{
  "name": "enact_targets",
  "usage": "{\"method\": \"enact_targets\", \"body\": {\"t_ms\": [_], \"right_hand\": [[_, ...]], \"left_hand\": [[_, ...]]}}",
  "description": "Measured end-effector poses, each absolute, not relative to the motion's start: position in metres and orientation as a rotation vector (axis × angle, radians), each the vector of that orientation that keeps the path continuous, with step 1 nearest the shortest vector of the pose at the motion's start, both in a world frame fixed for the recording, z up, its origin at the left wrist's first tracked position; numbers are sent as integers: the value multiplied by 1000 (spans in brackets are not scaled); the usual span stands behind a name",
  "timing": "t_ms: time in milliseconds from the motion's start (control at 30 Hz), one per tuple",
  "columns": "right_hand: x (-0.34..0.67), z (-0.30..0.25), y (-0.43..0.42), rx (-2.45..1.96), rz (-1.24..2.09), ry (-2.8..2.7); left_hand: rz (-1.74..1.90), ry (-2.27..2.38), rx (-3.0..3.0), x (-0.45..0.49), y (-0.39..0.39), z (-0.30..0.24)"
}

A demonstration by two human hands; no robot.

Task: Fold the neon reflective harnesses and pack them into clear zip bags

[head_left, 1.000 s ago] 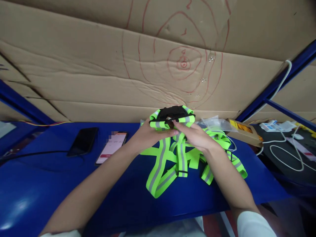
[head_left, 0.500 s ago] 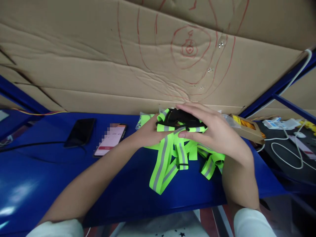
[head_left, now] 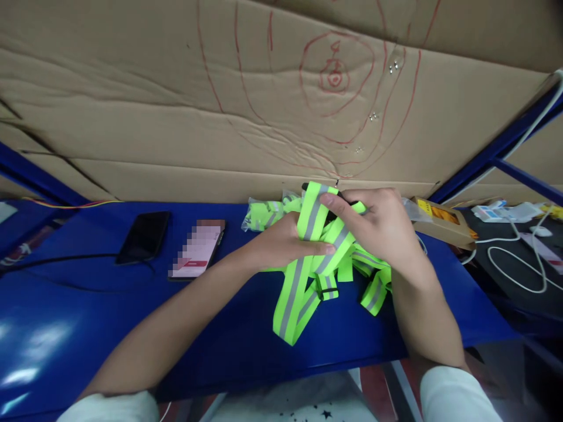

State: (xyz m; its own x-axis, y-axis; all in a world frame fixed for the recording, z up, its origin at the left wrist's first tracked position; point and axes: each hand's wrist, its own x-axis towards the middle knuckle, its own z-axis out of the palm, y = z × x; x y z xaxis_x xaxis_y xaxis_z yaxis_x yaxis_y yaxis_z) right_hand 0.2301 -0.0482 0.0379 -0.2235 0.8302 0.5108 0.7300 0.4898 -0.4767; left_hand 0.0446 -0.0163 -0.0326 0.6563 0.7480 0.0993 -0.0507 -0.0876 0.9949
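Observation:
A neon yellow-green reflective strap vest (head_left: 303,275) with grey stripes hangs in a bundle above the blue table (head_left: 88,328). My left hand (head_left: 281,243) grips the straps from the left, its fingers closed around them. From the right, my right hand (head_left: 378,225) is closed on the top of the bundle, pinching a strap over a black piece that is mostly hidden. Loops of strap dangle down to the table between my forearms.
A black phone (head_left: 143,236) and a lit phone (head_left: 197,249) lie at the left. A bagged neon strap bundle (head_left: 261,214) rests behind my hands. A cardboard box (head_left: 444,221) and white cables (head_left: 510,258) are at the right. A cardboard wall (head_left: 220,105) rises behind.
My right hand moved from lying flat over the black piece to gripping the top of the bundle. The straps are gathered tighter and a strap is now folded up over the top.

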Motion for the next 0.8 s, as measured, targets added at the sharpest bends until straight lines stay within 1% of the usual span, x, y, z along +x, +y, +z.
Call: {"method": "enact_targets", "body": {"t_ms": [67, 167, 233, 267, 400, 433, 500, 567, 700, 800], "right_hand": [[234, 37, -44, -1270, 329, -1951], [237, 30, -29, -1183, 650, -1886], [238, 24, -19, -1099, 774, -1855], [238, 22, -16, -1074, 751, -1865], [237, 24, -23, -1089, 409, -2094], [236, 27, -27, -1083, 383, -2180], [235, 31, -36, -1050, 432, -2352], [232, 34, -42, -1064, 453, -2422], [226, 33, -41, -1162, 287, -2288], [225, 33, -39, -1193, 157, -2109]], "left_hand": [[678, 611, 1542, 44, -16, -34], [663, 559, 1594, 42, -17, -29], [684, 534, 1664, 41, -18, -26], [690, 540, 1698, 40, -18, -24], [731, 617, 1728, 39, -14, -24], [741, 628, 1731, 38, -14, -25], [744, 630, 1737, 37, -14, -23], [746, 614, 1719, 36, -16, -20], [786, 613, 1469, 38, -22, -14], [698, 526, 1297, 43, -25, -13]]}}
